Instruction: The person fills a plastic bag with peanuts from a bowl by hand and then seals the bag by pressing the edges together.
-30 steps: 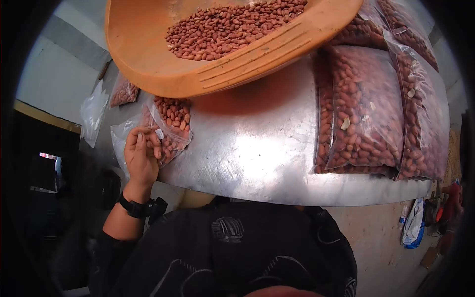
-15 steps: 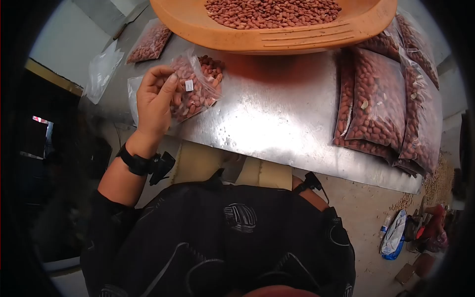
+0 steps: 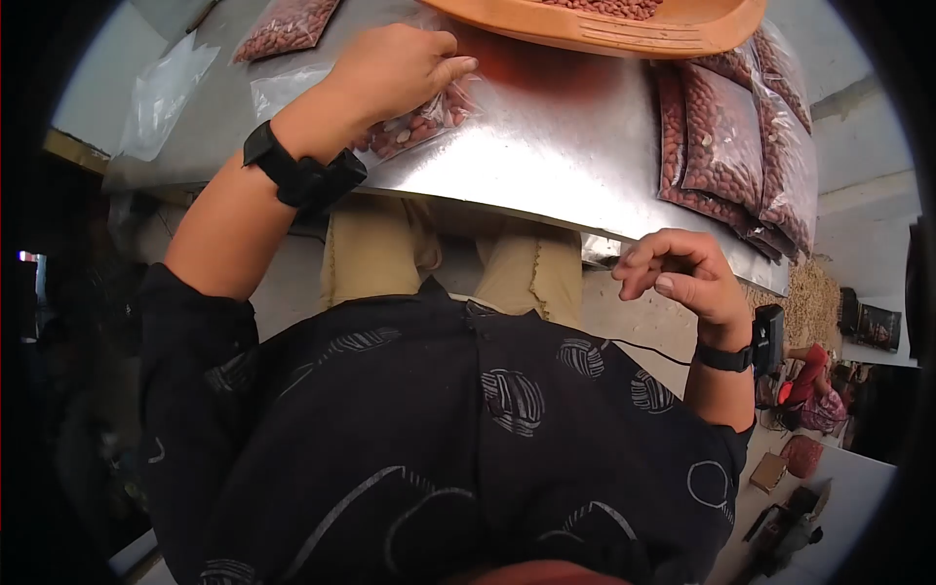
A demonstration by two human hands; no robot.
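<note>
My left hand is closed in a pinch at the upper part of a clear plastic bag of peanuts. The hand and wrist hide much of the bag, which lies near the table's front edge. My right hand hangs off the front edge of the metal table, with loosely curled fingers apart from the thumb and nothing seen in them. Beyond the bag, an orange basin holds loose reddish peanuts.
Filled peanut bags are stacked at the table's right end. Another filled bag lies at the back left, near a clear empty bag. A seated person is on the floor at right, below scattered peanuts.
My right hand has come up into view beside the table's front edge. My left hand has moved right and away from me at the bag. The view has shifted.
</note>
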